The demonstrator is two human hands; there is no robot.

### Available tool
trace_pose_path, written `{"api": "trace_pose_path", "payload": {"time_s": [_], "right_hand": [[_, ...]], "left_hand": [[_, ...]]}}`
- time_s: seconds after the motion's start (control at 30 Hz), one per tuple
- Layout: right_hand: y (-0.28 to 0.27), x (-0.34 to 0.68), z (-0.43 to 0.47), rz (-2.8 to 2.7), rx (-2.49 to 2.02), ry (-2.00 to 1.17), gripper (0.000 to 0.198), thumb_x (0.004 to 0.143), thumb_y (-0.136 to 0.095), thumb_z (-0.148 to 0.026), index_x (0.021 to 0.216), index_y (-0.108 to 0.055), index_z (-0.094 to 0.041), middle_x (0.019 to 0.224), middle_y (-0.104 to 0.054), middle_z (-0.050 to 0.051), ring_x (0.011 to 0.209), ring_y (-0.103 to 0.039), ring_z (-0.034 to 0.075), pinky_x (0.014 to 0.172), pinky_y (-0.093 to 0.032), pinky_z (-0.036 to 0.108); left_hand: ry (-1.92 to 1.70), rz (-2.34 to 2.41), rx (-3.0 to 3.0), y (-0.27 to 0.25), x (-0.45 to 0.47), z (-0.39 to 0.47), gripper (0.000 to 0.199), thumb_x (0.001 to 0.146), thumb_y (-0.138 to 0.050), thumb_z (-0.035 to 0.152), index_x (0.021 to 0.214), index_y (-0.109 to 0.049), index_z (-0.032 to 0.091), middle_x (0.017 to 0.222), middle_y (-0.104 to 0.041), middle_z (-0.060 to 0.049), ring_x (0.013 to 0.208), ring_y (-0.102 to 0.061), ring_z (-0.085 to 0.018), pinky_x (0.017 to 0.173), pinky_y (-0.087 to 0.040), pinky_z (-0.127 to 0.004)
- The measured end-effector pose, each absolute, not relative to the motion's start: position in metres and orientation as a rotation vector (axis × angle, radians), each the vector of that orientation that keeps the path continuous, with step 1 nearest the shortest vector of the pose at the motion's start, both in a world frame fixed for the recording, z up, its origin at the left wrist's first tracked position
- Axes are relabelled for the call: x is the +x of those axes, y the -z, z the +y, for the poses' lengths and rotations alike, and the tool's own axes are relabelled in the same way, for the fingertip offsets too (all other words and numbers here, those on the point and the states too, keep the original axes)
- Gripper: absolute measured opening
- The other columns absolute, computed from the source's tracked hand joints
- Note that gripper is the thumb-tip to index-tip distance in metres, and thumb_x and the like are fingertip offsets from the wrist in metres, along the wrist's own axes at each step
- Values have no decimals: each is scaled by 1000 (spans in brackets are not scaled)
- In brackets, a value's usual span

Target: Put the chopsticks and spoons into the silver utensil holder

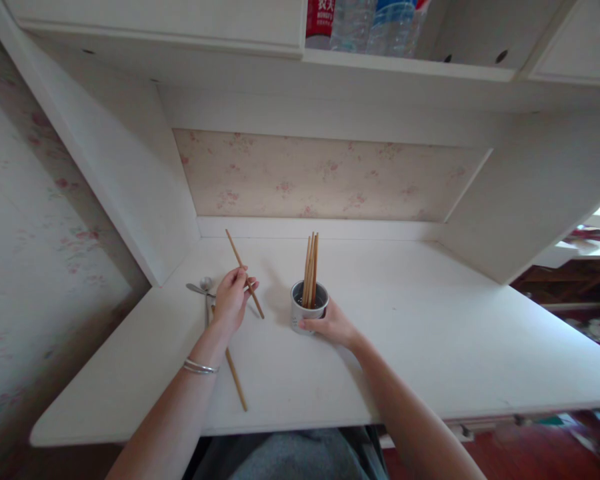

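My left hand (234, 293) pinches a wooden chopstick (235, 248) around its middle, tilted above the table. Under my left forearm lies another chopstick (236, 379), partly hidden by the wrist. Just left of that hand are metal spoons (207, 284), their handles partly covered. My right hand (333, 324) is wrapped round the right side of a silver metal cup (299, 319), which stands upright on the table. Several chopsticks (311, 267) stand in the cup, leaning slightly, their lower ends inside it.
The white table (410, 333) has a raised panel on each side and a flowered back wall (305, 177). Overhead, a shelf (410, 67) holds plastic bottles (350, 27). The table's front edge runs close to my lap.
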State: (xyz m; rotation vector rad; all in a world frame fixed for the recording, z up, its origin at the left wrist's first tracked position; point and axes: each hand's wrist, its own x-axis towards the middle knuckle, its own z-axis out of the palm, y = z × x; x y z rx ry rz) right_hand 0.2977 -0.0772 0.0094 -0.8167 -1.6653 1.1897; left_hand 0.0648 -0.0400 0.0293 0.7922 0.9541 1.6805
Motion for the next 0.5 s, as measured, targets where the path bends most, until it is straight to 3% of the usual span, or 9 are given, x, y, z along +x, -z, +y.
{"api": "trace_pose_path", "payload": {"time_s": [0.1, 0.27, 0.5], "right_hand": [[-11, 297, -80, -1671, -803, -1198, 70, 60, -83, -30, 121, -51, -22, 116, -61, 8, 106, -56, 24, 95, -42, 43], [-11, 295, -83, -1682, -833, -1192, 73, 58, -84, -30, 122, -51, -22, 116, -62, 8, 106, -56, 24, 96, -42, 44], [-14, 294, -85, -1687, -823, -1188, 72, 59, -84, -31, 121, -50, -23, 114, -62, 7, 105, -57, 24, 96, -42, 43]], "left_hand": [[-1717, 885, 797, -35, 60, -40, 29, 73, -69, 36, 92, -60, 16, 73, -57, 2, 70, -57, -8, 77, -49, -29], [-1833, 895, 740, -53, 53, -37, 31, 68, -73, 37, 90, -64, 17, 76, -59, 2, 69, -54, -7, 65, -42, -19], [-1879, 1016, 1100, -101, 84, -43, 34, 75, -66, 45, 94, -68, 17, 78, -62, -1, 65, -53, -8, 59, -39, -19]]}}
